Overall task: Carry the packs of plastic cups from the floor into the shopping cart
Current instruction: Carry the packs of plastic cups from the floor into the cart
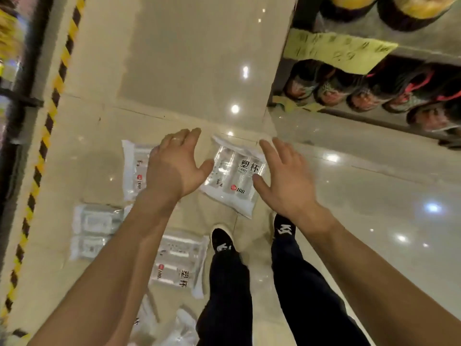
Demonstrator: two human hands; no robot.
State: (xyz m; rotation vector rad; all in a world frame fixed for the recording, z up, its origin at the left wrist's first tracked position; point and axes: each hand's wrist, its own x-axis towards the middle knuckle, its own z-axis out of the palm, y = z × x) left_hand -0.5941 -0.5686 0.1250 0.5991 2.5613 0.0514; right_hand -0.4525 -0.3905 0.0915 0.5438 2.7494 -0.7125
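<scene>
1. A yellow and black stripe (53,96) runs down the floor (194,58) on the far left.
2. Near it, two clear packs of cups lie flat on the floor. The upper side pack (96,221) sits just above the lower side pack (87,248).
3. The far pack (133,171) lies flat too. The left hand hides part of it.
4. The left hand (174,166) is open and holds nothing. Its fingers are straight and its thumb sticks out. One finger has a ring on it.
5. The near pack (178,263) lies under the left arm, just beside the left shoe (222,239).
6. The middle pack (234,176) lies flat on the floor between the two hands. A thumb is at each side edge. I cannot tell if the thumbs touch it.
7. The right hand (284,181) is open too, with its fingers spread, and holds nothing.
8. The right shoe (284,227) stands just below the middle pack.
9. On the far right is a shelf (374,122) with dark round bags (331,93). A yellow paper sign (334,49) hangs above them.
</scene>
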